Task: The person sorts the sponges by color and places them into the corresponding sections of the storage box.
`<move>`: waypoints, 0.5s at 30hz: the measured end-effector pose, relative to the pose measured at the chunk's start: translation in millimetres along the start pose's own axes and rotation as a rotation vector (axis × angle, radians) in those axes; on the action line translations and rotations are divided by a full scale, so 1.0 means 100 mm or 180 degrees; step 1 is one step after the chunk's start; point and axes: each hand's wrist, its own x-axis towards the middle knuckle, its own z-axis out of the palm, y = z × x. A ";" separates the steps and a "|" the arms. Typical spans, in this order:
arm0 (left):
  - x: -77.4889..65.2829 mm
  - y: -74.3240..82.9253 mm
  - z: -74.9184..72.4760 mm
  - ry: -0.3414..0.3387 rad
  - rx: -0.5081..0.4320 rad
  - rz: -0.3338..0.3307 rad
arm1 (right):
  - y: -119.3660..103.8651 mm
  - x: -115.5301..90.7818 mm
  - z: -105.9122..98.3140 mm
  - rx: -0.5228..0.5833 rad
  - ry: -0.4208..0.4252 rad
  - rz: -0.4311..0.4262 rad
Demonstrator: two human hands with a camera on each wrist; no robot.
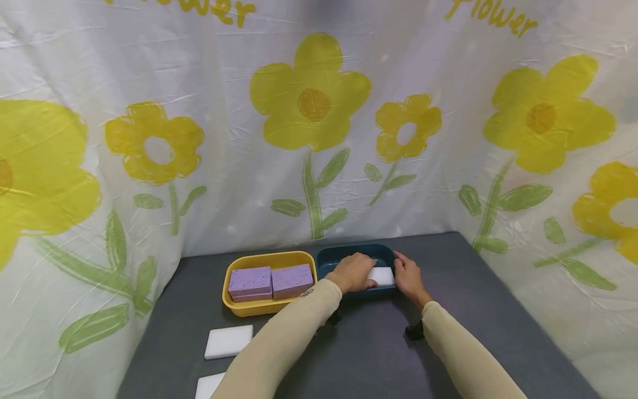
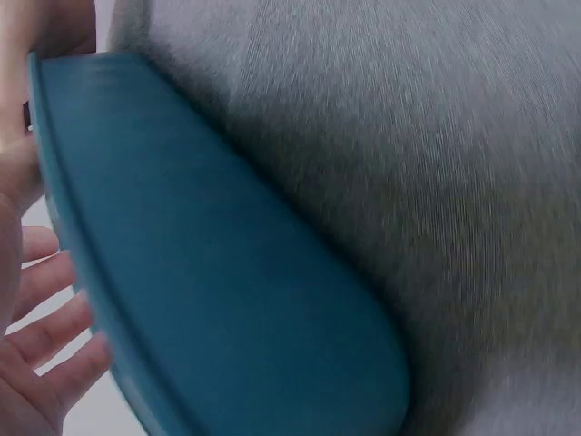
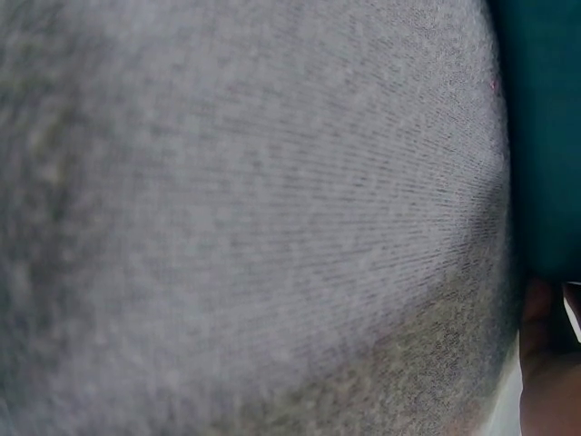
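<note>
A white sponge [image 1: 381, 276] lies at the right end of a dark teal container [image 1: 329, 256]. My left hand [image 1: 351, 271] reaches in over the front rim, thumb and fingers about the sponge's left end. In the left wrist view, that hand's fingers [image 2: 54, 336] pass behind the rim. At the container's right end my right hand [image 1: 410, 277] grips the rim and outer wall. One of its fingers [image 3: 537, 318] shows against the teal wall in the right wrist view.
Left of the teal container stands a yellow container [image 1: 244, 311] holding several purple sponges [image 1: 291, 280]. Two white sponges lie on the dark table at the near left, one farther back [image 1: 228, 342]. A curtain [image 1: 224, 183] with painted flowers hangs behind the table.
</note>
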 end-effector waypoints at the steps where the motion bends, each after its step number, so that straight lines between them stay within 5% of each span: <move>1: -0.02 -0.01 -0.03 -0.0012 -0.0001 0.0000 | 0.02 0.01 0.01 -0.0007 0.0034 -0.0018; 5: -0.12 -0.06 -0.15 -0.0077 0.0041 0.0001 | -0.03 -0.02 -0.03 0.0046 0.0064 -0.0102; 12: -0.40 -0.20 -0.30 -0.0036 0.0058 0.0073 | -0.44 -0.27 -0.15 0.0043 -0.0097 0.0015; 15: -0.53 -0.28 -0.37 -0.0039 0.0034 0.0090 | -0.40 -0.24 -0.13 -0.0013 -0.0020 0.0045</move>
